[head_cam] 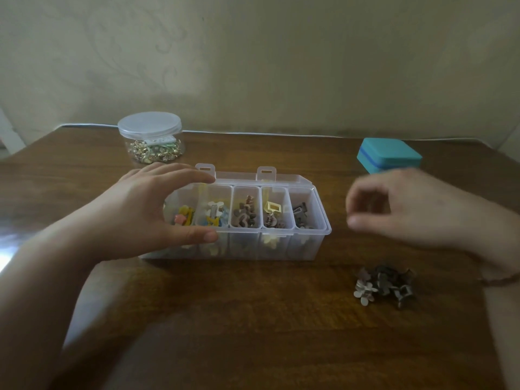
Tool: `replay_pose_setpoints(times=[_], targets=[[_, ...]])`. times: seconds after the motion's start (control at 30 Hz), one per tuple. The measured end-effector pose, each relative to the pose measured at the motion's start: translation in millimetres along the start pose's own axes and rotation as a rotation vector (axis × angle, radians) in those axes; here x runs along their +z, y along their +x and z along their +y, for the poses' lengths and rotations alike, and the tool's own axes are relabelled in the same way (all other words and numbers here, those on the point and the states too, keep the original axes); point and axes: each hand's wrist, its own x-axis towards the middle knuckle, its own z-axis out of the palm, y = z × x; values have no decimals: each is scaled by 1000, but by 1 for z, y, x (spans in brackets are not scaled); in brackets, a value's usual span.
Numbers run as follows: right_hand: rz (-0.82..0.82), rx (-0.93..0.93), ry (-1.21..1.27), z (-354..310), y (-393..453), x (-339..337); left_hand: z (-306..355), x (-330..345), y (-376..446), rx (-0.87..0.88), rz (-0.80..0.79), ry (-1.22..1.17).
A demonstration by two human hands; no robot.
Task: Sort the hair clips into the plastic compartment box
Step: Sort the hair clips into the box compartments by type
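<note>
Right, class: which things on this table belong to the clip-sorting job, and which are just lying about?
Part of the job:
compartment box, steadied by the left hand
sorted clips inside it
loose clips on the table
right hand, blurred

Just lying about:
round tub of small gold pieces
teal box

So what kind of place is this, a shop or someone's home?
Most likely a home: a wooden table against a patterned wall, with a jar of small trinkets and a teal box on it.
</note>
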Motion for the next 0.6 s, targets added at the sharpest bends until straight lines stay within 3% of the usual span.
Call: replay_pose_setpoints(times=[0.07,0.1,0.23,0.43,0.6], targets=[[-389,84,-76,0,-3,-2,0,0,0,0,-4,1],[-502,110,-60,-3,-3,0,0,0,0,-1,-6,1],[-596,102,-55,-12,-1,9,-1,0,1,-5,-11,-3],[-351,44,14,-5,1,6,-2,0,1,-4,-20,-7],[292,-109,339,-16,4,6,-2,0,1,-6,-27,-10]])
